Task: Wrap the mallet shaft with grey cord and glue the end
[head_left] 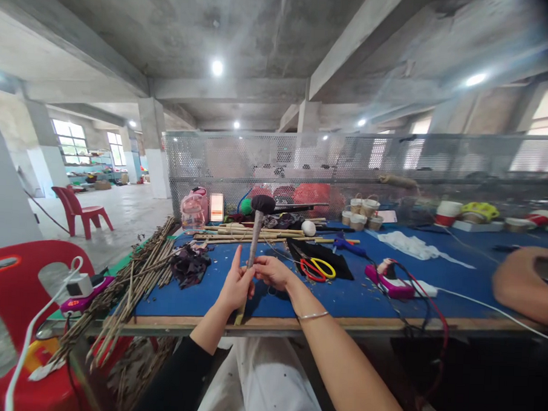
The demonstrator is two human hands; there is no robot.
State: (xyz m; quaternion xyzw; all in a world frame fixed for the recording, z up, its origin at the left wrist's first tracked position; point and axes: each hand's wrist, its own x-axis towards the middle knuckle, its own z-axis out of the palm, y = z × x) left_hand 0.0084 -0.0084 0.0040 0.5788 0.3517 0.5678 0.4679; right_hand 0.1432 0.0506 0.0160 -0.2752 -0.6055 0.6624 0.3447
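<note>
A stick (256,232) wrapped in grey strip and topped by a round dark head (263,204) stands nearly upright above the near edge of the blue table. My left hand (240,283) is closed round its lower part, with the index finger stretched upward. From the other side, my right hand (273,273) is closed with its fingertips pinched against the same stick, just beside the left thumb. Whether a loose strip end sits in that pinch is too small to make out. The bare lower end of the stick points down toward the table edge.
Scissors (317,269) with red and yellow handles lie on black cloth (344,264). Dry stalks (137,281) and crumpled dark cloth (188,263) lie left. A blue glue gun (349,245) and power strip (395,285) are right. Another person's arm (527,283) reaches in at right.
</note>
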